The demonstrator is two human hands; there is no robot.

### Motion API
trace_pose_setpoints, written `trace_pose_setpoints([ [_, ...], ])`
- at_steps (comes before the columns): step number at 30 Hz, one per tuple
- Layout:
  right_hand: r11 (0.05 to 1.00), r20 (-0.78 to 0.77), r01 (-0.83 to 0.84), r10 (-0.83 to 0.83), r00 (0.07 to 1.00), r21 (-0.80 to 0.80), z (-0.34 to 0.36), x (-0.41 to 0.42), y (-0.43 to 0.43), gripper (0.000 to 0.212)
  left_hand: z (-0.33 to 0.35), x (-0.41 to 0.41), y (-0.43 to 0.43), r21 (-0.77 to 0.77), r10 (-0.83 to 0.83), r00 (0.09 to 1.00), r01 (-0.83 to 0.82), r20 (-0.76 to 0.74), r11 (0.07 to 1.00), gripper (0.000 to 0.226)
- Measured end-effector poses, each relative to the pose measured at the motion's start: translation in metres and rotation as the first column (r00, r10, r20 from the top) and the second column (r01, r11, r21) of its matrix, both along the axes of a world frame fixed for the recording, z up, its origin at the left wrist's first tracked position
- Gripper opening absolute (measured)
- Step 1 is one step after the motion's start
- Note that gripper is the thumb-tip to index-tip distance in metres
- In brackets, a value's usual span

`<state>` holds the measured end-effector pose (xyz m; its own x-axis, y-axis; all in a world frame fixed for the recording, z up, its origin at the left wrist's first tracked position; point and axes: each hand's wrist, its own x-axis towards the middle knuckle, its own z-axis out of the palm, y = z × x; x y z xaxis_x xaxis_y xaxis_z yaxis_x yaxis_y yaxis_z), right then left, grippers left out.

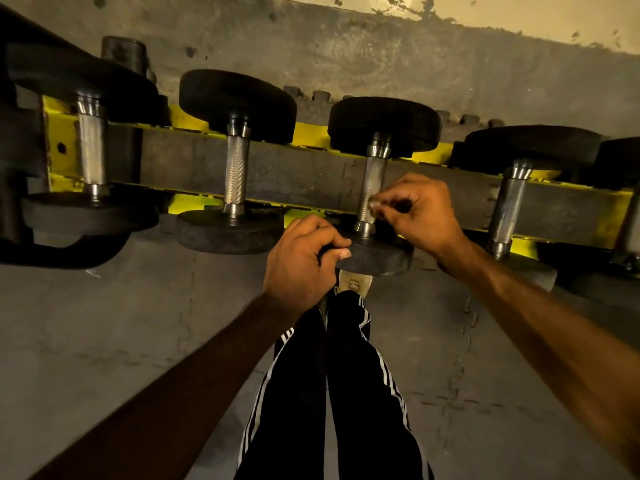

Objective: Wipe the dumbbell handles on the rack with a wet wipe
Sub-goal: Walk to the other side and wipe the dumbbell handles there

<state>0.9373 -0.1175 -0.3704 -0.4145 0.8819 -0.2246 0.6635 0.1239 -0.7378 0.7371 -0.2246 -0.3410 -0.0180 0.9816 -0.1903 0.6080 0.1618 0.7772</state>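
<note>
Several black dumbbells with knurled steel handles lie across a yellow rack point(308, 133). The third dumbbell's handle point(372, 181) is in front of me. My right hand point(415, 209) pinches a small crumpled wet wipe point(373, 205) against the lower part of that handle. My left hand point(301, 261) grips the rim of the same dumbbell's near weight plate point(381, 259), thumb on its edge. Handles of the neighbouring dumbbells point(236, 171) point(507, 206) stand bare on either side.
A larger dumbbell point(90, 147) sits at the rack's left end, another partly shows at the right edge point(620, 161). Grey interlocking floor mats point(121, 323) lie below. My legs in black striped trousers point(329, 393) and a shoe point(355, 284) stand under the rack's front.
</note>
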Motion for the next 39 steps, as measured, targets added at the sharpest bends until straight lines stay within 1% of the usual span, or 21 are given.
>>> trace_pose_setpoints([
  [2,0.964,0.031,-0.238,0.243,0.969,-0.122,0.005,0.001,0.002,0.010,-0.001,-0.001,0.000,-0.007,0.003,1.000,-0.003,0.007,1.000,0.006],
  [4,0.952,0.002,-0.274,0.277,0.961,-0.136,0.006,-0.001,0.006,0.010,-0.002,-0.003,-0.001,-0.011,0.000,1.000,0.000,0.002,1.000,0.007],
  [8,0.990,-0.093,0.142,-0.139,0.986,0.017,0.001,-0.014,0.008,0.015,-0.002,-0.001,-0.004,-0.001,0.003,1.000,-0.003,0.015,1.000,0.008],
  [9,0.986,-0.091,0.166,-0.163,0.982,0.029,0.002,-0.015,0.007,0.016,-0.002,0.000,-0.004,0.000,-0.002,1.000,0.002,0.016,1.000,0.008],
  [10,0.996,-0.063,0.091,-0.089,0.994,0.027,0.004,-0.015,0.006,0.015,-0.003,0.000,-0.004,0.002,-0.005,1.000,0.005,0.015,1.000,0.007],
  [11,0.997,-0.027,-0.077,0.078,0.997,0.019,0.006,-0.014,0.006,0.014,-0.003,0.000,-0.003,0.007,-0.006,1.000,0.006,0.012,1.000,0.006],
  [13,0.900,0.038,-0.436,0.437,0.899,-0.022,0.009,-0.012,0.005,0.016,-0.005,-0.001,-0.003,0.016,-0.006,1.000,0.006,0.009,1.000,0.005],
  [14,0.854,0.071,-0.520,0.521,0.851,-0.033,0.008,-0.010,0.008,0.019,-0.006,-0.001,-0.003,0.017,-0.007,1.000,0.007,0.011,1.000,0.005],
  [16,0.881,0.130,-0.474,0.470,0.873,-0.005,0.007,-0.009,0.014,0.021,-0.006,0.000,-0.004,0.016,-0.001,1.000,0.001,0.018,1.000,0.005],
  [19,0.981,0.122,-0.149,0.133,0.984,0.127,0.008,-0.013,0.010,0.018,-0.004,0.002,-0.006,-0.003,0.014,1.000,-0.014,0.027,1.000,0.003],
  [20,0.978,0.141,-0.152,0.132,0.981,0.144,0.011,-0.017,0.007,0.019,-0.004,0.003,-0.006,-0.006,0.014,1.000,-0.014,0.027,1.000,0.002],
  [21,0.960,0.190,-0.257,0.234,0.954,0.111,0.013,-0.021,0.005,0.020,-0.003,0.002,-0.006,-0.006,0.014,1.000,-0.013,0.024,1.000,0.002],
  [23,0.842,0.284,-0.538,0.528,0.801,-0.048,0.020,-0.028,0.005,0.023,-0.003,0.001,-0.005,0.002,0.011,1.000,-0.011,0.020,1.000,0.003],
  [24,0.795,0.322,-0.600,0.594,0.737,-0.090,0.022,-0.032,0.009,0.022,-0.003,0.000,-0.004,0.007,0.010,1.000,-0.010,0.019,1.000,0.003],
  [26,0.817,0.389,-0.573,0.547,0.741,-0.058,0.027,-0.040,0.022,0.017,-0.003,0.000,-0.004,0.005,0.013,1.000,-0.013,0.019,1.000,0.003],
  [29,0.907,0.508,-0.419,0.339,0.792,0.048,0.028,-0.051,0.034,0.016,-0.003,0.002,-0.005,-0.006,0.024,0.999,-0.024,0.021,1.000,0.004],
  [31,0.857,0.547,-0.515,0.432,0.717,-0.001,0.033,-0.060,0.030,0.021,-0.003,0.003,-0.005,-0.016,0.024,0.999,-0.024,0.024,1.000,0.004],
  [33,0.748,0.520,-0.649,0.614,0.594,-0.141,0.040,-0.066,0.021,0.022,-0.003,0.002,-0.004,-0.024,0.024,0.999,-0.023,0.025,0.999,0.005],
  [35,0.664,0.547,-0.729,0.678,0.491,-0.169,0.043,-0.071,0.020,0.020,-0.004,0.000,-0.004,-0.024,0.027,0.999,-0.027,0.025,0.999,0.007],
  [37,0.684,0.642,-0.718,0.609,0.465,-0.129,0.040,-0.077,0.032,0.016,-0.004,0.000,-0.005,-0.019,0.036,0.999,-0.036,0.030,0.999,0.007],
  [39,0.769,0.722,-0.630,0.495,0.483,-0.106,0.040,-0.085,0.042,0.014,-0.003,0.001,-0.006,-0.017,0.042,0.998,-0.042,0.038,0.999,0.006],
])
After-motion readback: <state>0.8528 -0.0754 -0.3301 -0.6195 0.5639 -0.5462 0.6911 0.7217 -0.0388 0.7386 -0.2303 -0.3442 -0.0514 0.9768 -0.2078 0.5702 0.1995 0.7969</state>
